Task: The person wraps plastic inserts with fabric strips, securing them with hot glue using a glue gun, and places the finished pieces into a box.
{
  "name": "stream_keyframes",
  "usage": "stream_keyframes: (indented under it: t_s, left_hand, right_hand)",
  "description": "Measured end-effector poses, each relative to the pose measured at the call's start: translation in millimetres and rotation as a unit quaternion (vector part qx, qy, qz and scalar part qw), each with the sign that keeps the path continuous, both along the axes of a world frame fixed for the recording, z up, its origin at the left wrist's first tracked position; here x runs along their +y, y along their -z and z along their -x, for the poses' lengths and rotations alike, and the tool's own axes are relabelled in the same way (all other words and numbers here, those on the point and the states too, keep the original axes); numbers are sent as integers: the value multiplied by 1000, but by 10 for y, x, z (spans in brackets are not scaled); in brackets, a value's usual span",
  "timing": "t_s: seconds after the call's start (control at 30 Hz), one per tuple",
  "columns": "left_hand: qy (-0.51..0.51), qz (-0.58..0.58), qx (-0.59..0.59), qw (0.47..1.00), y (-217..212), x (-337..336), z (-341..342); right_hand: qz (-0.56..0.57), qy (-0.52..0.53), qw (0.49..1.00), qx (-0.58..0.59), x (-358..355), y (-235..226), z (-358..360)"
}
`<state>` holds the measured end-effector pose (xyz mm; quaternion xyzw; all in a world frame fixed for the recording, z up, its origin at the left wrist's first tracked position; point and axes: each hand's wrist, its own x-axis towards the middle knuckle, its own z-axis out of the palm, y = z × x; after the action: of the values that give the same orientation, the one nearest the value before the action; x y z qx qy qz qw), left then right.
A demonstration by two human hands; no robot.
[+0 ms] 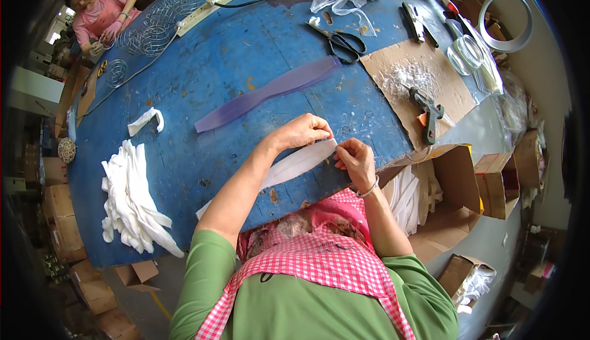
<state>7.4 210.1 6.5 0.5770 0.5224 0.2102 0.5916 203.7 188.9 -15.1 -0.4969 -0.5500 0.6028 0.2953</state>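
A white fabric strip (294, 166) lies slantwise near the table's front edge, wide in the middle and narrowing to its right end. Both hands meet at that narrow end. My left hand (300, 132) is closed, its fingertips pinching the strip's upper edge. The right hand (356, 160) also pinches the tip, thumb against fingers. My left forearm hides part of the strip. Beyond the hands lies a translucent purple strip (267, 94) of similar shape. A pile of white fabric strips (132, 198) rests at the left, with a single folded white piece (146, 121) above it.
Black-handled scissors (345, 46) lie at the far side. On cardboard (390, 63) at the right sits a glue gun (428, 115). A power strip (215, 8) and wire frames (153, 32) stand far left, near another person (101, 14). An open box (452, 186) holds white strips.
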Motion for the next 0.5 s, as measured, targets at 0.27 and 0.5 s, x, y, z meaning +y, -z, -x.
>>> stream_keyframes:
  t_s: [0.27,0.5]
  left_hand:
    - [36,44,-22,998,-87,26,30]
    - [39,40,-17,998,-113,28,27]
  right_hand:
    - [-23,-3,1000,12,-46,15,-9]
    - [-25,-7,1000,1,-35,5,-22]
